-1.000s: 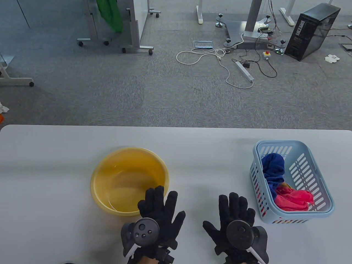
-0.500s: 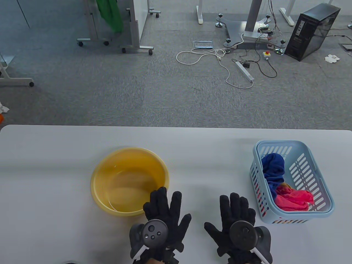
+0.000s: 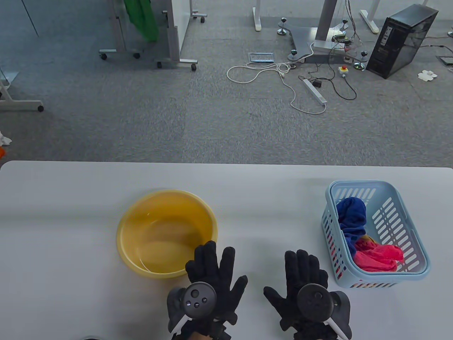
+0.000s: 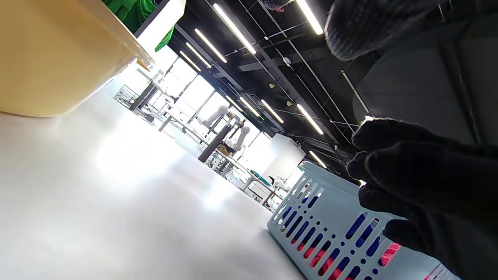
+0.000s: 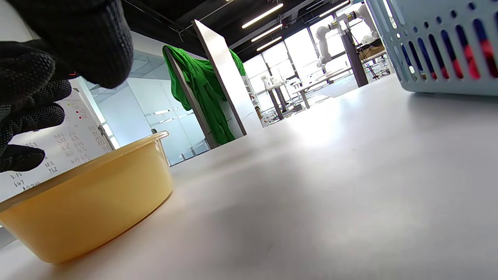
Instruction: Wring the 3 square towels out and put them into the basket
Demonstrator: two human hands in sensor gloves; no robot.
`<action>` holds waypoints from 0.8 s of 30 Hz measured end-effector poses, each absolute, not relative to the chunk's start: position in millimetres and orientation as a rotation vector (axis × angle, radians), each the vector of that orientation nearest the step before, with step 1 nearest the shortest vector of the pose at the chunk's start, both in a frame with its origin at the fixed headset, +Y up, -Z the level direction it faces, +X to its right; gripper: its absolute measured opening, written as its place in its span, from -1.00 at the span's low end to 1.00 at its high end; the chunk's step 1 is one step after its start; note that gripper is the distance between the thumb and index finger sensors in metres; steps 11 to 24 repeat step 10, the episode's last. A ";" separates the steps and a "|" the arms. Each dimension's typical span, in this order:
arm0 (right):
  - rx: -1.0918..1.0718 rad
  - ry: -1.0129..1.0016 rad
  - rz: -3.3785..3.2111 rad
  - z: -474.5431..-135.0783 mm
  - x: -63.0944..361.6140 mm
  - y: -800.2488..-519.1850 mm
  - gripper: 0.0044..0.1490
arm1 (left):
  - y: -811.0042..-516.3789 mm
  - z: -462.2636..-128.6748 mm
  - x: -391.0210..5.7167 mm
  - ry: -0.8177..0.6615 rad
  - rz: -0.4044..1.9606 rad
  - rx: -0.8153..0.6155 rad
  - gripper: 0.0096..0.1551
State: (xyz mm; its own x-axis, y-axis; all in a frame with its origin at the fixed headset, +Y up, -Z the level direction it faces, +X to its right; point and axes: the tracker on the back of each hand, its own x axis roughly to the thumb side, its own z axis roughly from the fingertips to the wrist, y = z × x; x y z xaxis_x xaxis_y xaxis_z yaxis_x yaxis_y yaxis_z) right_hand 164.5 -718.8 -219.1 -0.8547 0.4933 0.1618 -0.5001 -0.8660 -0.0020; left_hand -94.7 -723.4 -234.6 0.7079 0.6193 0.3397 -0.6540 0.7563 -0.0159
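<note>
While both gloved hands lie flat on the white table, the yellow basin stands just beyond the left hand, holding only a little water and no cloth that can be seen; the pale blue basket sits to the right, near the right hand, with a blue towel and a pink towel bunched inside (a sliver of yellowish cloth between them may be the third, though that cannot be confirmed); the towels look soft, limp and probably still damp, best gathered by a bunched fold rather than a corner; the fingers of each hand are spread straight, palms down, holding nothing; the job appears all but finished.
</note>
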 end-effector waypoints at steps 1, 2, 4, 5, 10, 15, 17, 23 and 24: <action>0.213 -0.053 2.613 -219.3 164.4 -719.8 0.37 | -723.1 -234.8 -95.3 -0.334 0.710 0.109 -0.09; 0.213 -0.047 2.616 -219.6 164.4 -720.8 0.37 | -722.8 -235.3 -96.4 -0.329 0.713 0.111 -0.09; 0.211 -0.036 2.612 -220.1 164.5 -722.3 0.37 | -722.6 -236.0 -97.6 -0.325 0.718 0.111 -0.09; 0.210 -0.030 2.608 -220.1 164.7 -723.1 0.37 | -722.5 -236.2 -97.9 -0.323 0.725 0.109 -0.09; 0.270 0.036 2.560 -219.5 158.4 -722.5 0.34 | -723.1 -235.9 -96.1 -0.333 0.747 0.092 -0.09; 0.270 0.036 2.560 -219.5 158.4 -722.5 0.34 | -723.1 -235.9 -96.1 -0.333 0.747 0.092 -0.09; 0.270 0.036 2.560 -219.5 158.4 -722.5 0.34 | -723.1 -235.9 -96.1 -0.333 0.747 0.092 -0.09; 0.270 0.036 2.560 -219.5 158.4 -722.5 0.34 | -723.1 -235.9 -96.1 -0.333 0.747 0.092 -0.09; 0.270 0.036 2.560 -219.5 158.4 -722.5 0.34 | -723.1 -235.9 -96.1 -0.333 0.747 0.092 -0.09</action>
